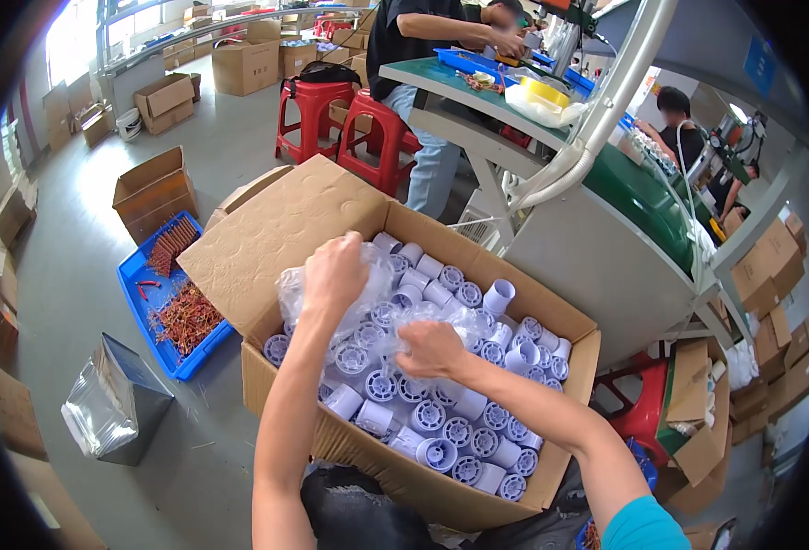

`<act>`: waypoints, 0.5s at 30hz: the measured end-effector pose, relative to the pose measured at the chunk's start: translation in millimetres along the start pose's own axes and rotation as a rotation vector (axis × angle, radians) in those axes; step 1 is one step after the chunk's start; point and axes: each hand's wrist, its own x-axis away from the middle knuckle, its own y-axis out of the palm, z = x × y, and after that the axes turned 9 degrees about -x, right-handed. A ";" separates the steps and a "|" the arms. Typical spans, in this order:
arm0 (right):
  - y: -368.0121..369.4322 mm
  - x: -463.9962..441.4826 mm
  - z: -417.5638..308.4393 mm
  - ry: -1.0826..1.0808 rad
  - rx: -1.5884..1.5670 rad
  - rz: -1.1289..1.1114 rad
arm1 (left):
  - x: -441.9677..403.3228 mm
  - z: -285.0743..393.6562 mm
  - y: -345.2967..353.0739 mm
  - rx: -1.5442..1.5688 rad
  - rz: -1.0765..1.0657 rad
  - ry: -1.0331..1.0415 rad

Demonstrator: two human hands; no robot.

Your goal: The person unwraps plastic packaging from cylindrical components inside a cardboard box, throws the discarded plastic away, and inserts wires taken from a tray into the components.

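A large open cardboard box [395,477] stands right in front of me, filled with many pale lavender plastic cylindrical parts [456,431], some with spoked ends facing up. Clear plastic bag film [354,321] lies crumpled over the parts. Above the box's far left side, my left hand [335,275] is closed on a bunch of the film. Over the middle of the box my right hand [429,349] is also closed, gripping another part of the same bag. My fingertips are partly hidden by the film and by the hands themselves.
A blue tray [182,368] with reddish-brown small parts lies on the floor at left, beside a silvery metal tin [118,403]. Red stools [374,137] and a workbench [478,96] stand beyond the box. A person [423,55] works at the bench.
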 end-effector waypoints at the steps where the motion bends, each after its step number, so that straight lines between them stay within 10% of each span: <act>1: -1.8 -1.1 -3.1 0.057 0.005 -0.023 | 6.8 -7.8 -1.6 0.025 0.040 -0.044; 10: -4.7 -46.0 13.8 0.356 -0.136 -0.140 | 37.9 -36.6 9.5 -0.172 -0.557 -0.061; 15: 5.3 -60.6 21.3 0.419 -0.104 -0.285 | 30.6 -30.2 35.7 -0.132 -0.466 -0.077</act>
